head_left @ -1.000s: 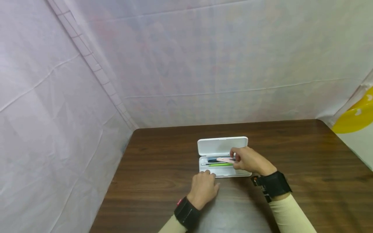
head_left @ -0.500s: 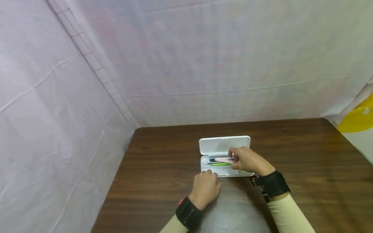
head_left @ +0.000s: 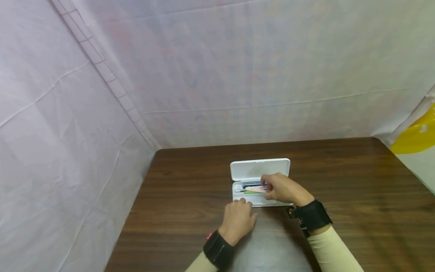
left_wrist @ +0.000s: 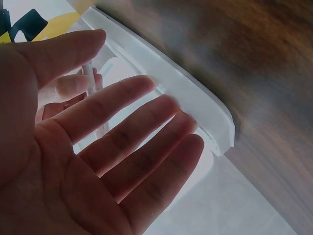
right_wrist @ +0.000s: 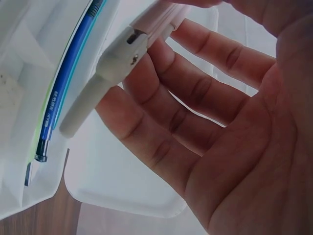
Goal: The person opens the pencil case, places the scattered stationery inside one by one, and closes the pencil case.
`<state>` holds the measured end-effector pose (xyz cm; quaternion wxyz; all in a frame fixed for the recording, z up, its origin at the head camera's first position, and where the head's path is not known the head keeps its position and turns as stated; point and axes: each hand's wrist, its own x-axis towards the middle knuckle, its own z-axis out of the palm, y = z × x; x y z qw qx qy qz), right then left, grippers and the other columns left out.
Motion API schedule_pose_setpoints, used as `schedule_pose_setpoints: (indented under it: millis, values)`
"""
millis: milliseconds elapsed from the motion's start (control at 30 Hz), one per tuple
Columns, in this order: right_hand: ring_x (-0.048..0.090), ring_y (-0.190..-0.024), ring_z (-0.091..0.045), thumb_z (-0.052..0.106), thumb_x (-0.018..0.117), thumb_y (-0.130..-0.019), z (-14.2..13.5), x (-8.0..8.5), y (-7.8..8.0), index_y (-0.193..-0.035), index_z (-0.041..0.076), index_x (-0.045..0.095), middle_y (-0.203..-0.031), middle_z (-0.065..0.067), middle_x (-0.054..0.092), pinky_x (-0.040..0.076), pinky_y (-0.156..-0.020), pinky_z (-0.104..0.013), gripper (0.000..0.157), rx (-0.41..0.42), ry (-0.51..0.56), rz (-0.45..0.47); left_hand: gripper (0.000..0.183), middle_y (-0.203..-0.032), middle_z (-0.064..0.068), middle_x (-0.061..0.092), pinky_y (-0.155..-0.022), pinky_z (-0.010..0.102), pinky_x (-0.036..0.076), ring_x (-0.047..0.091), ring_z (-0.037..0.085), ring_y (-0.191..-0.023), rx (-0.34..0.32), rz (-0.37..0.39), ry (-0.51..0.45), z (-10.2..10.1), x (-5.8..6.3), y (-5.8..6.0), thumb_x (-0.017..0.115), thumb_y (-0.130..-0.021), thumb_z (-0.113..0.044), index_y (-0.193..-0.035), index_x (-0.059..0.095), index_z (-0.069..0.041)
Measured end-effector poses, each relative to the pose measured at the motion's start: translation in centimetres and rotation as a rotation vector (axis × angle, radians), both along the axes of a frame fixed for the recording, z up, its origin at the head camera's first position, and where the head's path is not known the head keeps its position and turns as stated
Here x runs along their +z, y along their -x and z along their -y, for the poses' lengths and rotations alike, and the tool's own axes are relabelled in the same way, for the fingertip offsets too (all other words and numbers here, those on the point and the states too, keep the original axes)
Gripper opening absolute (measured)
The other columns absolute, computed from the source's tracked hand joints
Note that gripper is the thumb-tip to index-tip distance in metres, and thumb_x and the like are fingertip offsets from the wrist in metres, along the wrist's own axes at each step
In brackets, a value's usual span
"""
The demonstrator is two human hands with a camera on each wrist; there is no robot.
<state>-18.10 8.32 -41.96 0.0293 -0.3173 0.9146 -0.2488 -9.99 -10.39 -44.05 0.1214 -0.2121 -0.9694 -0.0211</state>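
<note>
A white pencil case (head_left: pixel 261 203) lies on the table with its lid (head_left: pixel 259 170) raised. My right hand (head_left: pixel 287 188) is over its right half and pinches what looks like a pink drawing compass (head_left: pixel 253 189). Its white handle (right_wrist: pixel 90 100) and screwed hinge stick out past my fingers in the right wrist view. Beneath it in the case are a blue mechanical pencil (right_wrist: pixel 68 73) and a green pencil or pen (head_left: pixel 249 192). My left hand (head_left: pixel 237 219) rests at the near left edge, its straight fingertips touching the white wall (left_wrist: pixel 171 83).
The brown wooden table (head_left: pixel 190 200) extends on both sides of the case. White cloth (head_left: pixel 217 75) hangs behind and to the left. A yellow shape (head_left: pixel 416 134) hangs by the right edge.
My right hand has shifted slightly left, carrying the compass further over the left part of the case. The left hand stays at the near edge.
</note>
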Motion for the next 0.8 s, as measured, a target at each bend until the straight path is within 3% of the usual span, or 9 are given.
schedule_pose_setpoints:
  millis: [400, 800]
  values:
    - [0.045, -0.053, -0.007, 0.01, 0.07, -0.062, 0.8, -0.6, -0.1, -0.085, 0.011, 0.06, -0.06, 0.007, 0.053, 0.04, -0.049, -0.026, 0.025, 0.017, 0.0, -0.052, 0.032, -0.069, 0.004, 0.063, -0.044, 0.032, 0.044, 0.056, 0.019, -0.057, 0.001, -0.002, 0.006, 0.0, 0.2, 0.0, 0.07, -0.076, -0.041, -0.074, 0.07, -0.009]
    - [0.046, -0.053, -0.008, 0.012, 0.071, -0.062, 0.9, -1.1, -0.1, -0.085, 0.012, 0.06, -0.06, 0.008, 0.052, 0.04, -0.048, -0.027, 0.025, 0.001, -0.032, -0.034, 0.032, -0.068, 0.003, 0.063, -0.043, 0.031, 0.043, 0.055, 0.018, -0.055, 0.002, -0.019, 0.013, 0.0, 0.0, -0.1, 0.07, -0.075, -0.042, -0.073, 0.07, -0.01]
